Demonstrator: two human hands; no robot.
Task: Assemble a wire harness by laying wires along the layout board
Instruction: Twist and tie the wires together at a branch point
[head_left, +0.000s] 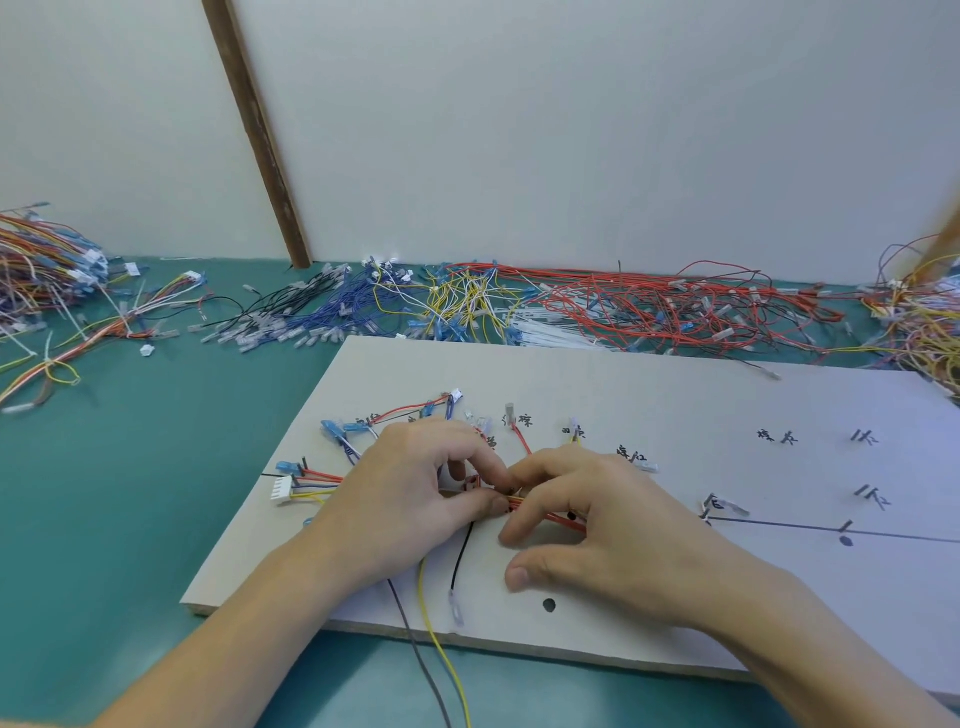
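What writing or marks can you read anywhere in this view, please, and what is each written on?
All writing is handwritten in black on the layout board.
"棕": beside a peg.
"棕红": likely, by the right hand.
Other labels: too blurred, or hidden by the left hand.
No brands or numbers legible.

layout board (649, 395): pale, flat on table (hand-marked) | wire bundle (524, 503): mostly red, lying across board's middle

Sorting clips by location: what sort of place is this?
Probably a wire-harness assembly bench: a marked layout board, heaps of loose wires along a green table.
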